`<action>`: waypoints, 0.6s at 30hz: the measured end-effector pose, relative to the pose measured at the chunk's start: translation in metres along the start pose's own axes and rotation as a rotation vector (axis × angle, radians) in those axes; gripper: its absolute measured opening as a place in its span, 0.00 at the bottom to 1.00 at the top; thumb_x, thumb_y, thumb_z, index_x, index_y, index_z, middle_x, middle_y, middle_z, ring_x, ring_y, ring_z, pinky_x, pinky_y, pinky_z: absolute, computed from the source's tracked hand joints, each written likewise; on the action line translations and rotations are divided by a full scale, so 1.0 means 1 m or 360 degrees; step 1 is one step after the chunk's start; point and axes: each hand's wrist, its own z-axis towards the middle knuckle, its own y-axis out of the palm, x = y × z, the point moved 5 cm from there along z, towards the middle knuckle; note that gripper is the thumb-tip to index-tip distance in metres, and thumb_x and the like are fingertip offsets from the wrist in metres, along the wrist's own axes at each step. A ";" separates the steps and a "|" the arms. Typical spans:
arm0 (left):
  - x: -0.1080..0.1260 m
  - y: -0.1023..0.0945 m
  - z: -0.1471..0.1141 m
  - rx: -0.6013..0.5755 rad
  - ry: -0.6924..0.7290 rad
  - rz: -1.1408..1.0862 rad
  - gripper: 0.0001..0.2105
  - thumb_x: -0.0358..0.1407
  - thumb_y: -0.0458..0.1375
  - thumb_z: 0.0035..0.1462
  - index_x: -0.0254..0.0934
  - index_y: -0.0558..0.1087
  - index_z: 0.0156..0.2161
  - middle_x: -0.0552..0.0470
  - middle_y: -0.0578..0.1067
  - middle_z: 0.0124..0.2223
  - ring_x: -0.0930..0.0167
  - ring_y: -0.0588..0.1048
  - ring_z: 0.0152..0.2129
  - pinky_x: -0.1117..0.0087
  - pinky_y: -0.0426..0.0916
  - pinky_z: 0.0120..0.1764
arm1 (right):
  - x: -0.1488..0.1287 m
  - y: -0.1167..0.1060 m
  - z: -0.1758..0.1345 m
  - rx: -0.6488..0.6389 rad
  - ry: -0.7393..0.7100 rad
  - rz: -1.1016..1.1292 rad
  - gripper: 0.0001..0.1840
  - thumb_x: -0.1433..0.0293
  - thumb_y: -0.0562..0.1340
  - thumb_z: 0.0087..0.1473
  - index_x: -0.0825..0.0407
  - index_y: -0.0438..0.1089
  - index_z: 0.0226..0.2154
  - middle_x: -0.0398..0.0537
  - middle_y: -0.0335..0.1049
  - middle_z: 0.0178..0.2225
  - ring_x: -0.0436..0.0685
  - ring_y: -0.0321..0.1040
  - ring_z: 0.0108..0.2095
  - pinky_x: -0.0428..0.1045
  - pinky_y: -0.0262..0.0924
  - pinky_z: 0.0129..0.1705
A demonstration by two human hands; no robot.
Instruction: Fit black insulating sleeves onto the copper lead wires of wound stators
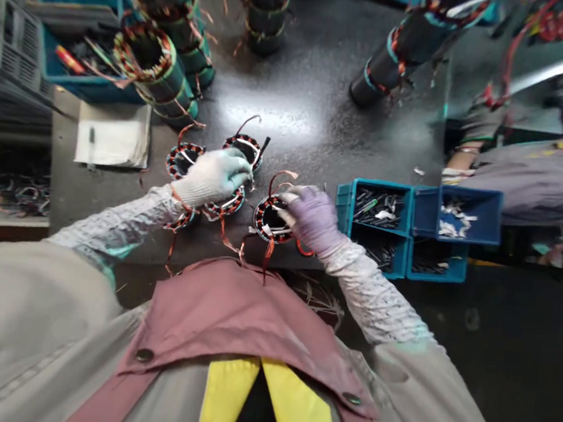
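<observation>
Several motor stators with black-and-orange wound rims and loose copper leads stand close together before me. My left hand (217, 174), in a white glove, reaches over this group. Its fingers are bent together at the near edge of the back stator (244, 145), from which a black sleeve sticks up; what they pinch is hidden. Another stator (180, 157) stands left of that hand, partly covered by it. My right hand (315, 220), in a purple glove with pale fingertips, is closed on the right rim of the nearest right stator (265, 219), whose leads hang toward my apron.
Taller stacks of stators (174, 79) rise at the back left, back middle and back right (398, 55). Blue bins (407, 211) with dark and white small parts stand right. A blue tool bin (88, 86) and paper pad (112, 139) lie left. A co-worker's arm (474, 147) is at right.
</observation>
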 end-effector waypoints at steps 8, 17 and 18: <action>0.019 0.029 -0.038 0.0179 -0.0175 -0.0321 0.15 0.38 0.52 0.61 0.35 0.80 0.43 0.46 0.82 0.43 0.66 0.78 0.42 0.64 0.71 0.50 | -0.024 0.021 0.026 -0.0414 -0.0213 -0.0268 0.18 0.69 0.54 0.65 0.56 0.79 0.43 0.60 0.78 0.43 0.62 0.72 0.42 0.52 0.56 0.38; 0.070 0.039 -0.037 -0.0084 -0.0167 0.0363 0.35 0.39 0.63 0.57 0.41 0.59 0.69 0.39 0.62 0.68 0.58 0.73 0.56 0.63 0.70 0.51 | 0.005 -0.006 0.007 -0.0200 -0.0063 0.0092 0.21 0.62 0.53 0.68 0.55 0.76 0.49 0.54 0.79 0.42 0.59 0.73 0.40 0.49 0.60 0.41; 0.078 0.042 -0.028 -0.0206 -0.0089 0.0476 0.30 0.37 0.60 0.60 0.41 0.63 0.67 0.37 0.66 0.66 0.57 0.73 0.55 0.60 0.70 0.52 | 0.004 -0.009 -0.005 -0.0169 -0.0100 0.0040 0.21 0.61 0.55 0.67 0.55 0.74 0.53 0.56 0.78 0.45 0.61 0.72 0.44 0.51 0.61 0.44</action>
